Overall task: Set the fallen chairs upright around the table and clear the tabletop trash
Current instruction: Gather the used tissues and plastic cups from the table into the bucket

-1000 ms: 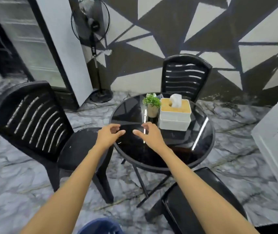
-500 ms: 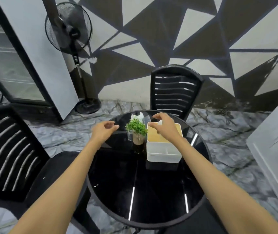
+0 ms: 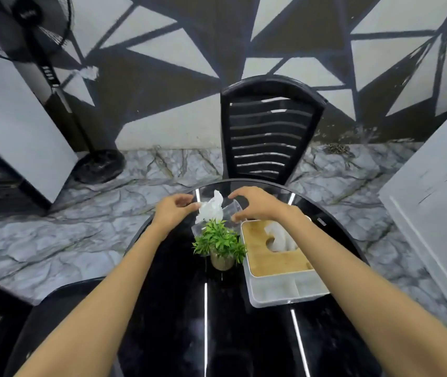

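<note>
Both arms reach over the round black glass table (image 3: 216, 336) to its far side. There, behind a small potted plant (image 3: 220, 244), stands a clear plastic cup (image 3: 223, 216) with a crumpled white tissue (image 3: 212, 208) stuffed in it — this is the trash on the tabletop. The left hand (image 3: 172, 209) is at the left of the tissue; its thumb and fingers are close together and touch the paper's edge, though I cannot tell if they really pinch it. The right hand (image 3: 257, 204) is curved over the cup's rim from the right, fingers half spread, and not closed on it. Just beside the plant, under the right forearm, sits a white tissue box (image 3: 279, 270) with a wooden lid. One black chair (image 3: 268, 131) stands upright behind the table, and another chair (image 3: 5, 322) is partly visible at the lower left.
</note>
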Motion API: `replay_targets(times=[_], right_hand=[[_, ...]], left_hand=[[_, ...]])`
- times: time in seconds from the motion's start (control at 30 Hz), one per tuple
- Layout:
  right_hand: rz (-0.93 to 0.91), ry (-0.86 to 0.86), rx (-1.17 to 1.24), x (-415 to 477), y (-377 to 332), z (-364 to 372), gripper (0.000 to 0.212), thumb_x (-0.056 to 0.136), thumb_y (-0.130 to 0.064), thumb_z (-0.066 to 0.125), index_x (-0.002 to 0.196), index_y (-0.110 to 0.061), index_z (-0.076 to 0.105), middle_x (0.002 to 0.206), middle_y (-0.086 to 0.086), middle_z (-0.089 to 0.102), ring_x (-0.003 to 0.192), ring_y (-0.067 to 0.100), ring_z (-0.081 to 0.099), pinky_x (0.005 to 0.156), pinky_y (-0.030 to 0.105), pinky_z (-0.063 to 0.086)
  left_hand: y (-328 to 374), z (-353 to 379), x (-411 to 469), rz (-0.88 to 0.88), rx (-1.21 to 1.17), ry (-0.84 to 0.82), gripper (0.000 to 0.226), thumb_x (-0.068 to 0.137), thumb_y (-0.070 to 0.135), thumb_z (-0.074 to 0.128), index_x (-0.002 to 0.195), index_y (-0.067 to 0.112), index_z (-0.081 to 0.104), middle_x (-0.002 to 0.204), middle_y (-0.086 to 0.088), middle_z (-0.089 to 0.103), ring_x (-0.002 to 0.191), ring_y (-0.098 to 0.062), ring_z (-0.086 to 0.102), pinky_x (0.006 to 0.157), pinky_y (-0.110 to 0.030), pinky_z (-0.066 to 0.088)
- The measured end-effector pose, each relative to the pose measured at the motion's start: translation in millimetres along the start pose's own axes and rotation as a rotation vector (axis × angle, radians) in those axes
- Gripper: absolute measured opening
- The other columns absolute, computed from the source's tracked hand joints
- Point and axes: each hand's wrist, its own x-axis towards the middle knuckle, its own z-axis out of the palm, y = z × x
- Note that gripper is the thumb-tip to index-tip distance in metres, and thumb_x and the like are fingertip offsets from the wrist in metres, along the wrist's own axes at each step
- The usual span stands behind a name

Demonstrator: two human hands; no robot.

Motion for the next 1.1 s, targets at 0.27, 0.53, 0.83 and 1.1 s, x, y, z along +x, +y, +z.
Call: replay_targets(times=[0.27,0.53,0.83,1.1], right_hand=[[0.014,-0.192,-0.112,35,12,16,0.080,0.066,-0.036,0.081,0.136,-0.022,0.044,0.142,-0.004,0.044,0.130,0.017,0.040,0.103,0.033,0.035],[-0.007,-0.208,-0.083,45,21,12,0.077,0.068,-0.037,0.080,0.134,-0.021,0.045,0.138,-0.001,0.044,0.125,0.020,0.041,0.100,0.036,0.039],[-0.094,0.005,0.068,15,10,-22,0.075,0.070,-0.036,0.079,0.134,-0.017,0.045,0.136,0.001,0.043,0.125,0.017,0.042,0.098,0.026,0.034],[-0.246,0.273,0.150,-55,-51,-29,0.080,0.070,-0.043,0.077,0.136,-0.013,0.042,0.138,0.006,0.043,0.127,0.022,0.042,0.106,0.038,0.037]], left_hand=[[-21,32,57,-0.068,0.168,-0.151,0.059,0.068,0.033,0.080,0.120,0.012,0.061,0.107,-0.004,0.061,0.106,-0.017,0.057,0.090,-0.023,0.041],[-22,51,76,-0.066,0.193,-0.027,0.040,0.072,0.017,0.077,0.110,0.008,0.069,0.124,-0.013,0.063,0.110,-0.021,0.056,0.076,-0.017,0.036],[-24,11,38,-0.148,-0.016,0.322,0.027,0.076,0.008,0.071,0.103,0.007,0.071,0.116,-0.021,0.065,0.104,-0.032,0.061,0.079,-0.032,0.048],[-13,-48,-97,-0.125,-0.190,0.575,0.028,0.074,0.013,0.072,0.101,0.011,0.072,0.099,-0.012,0.069,0.089,-0.021,0.062,0.068,-0.023,0.048]])
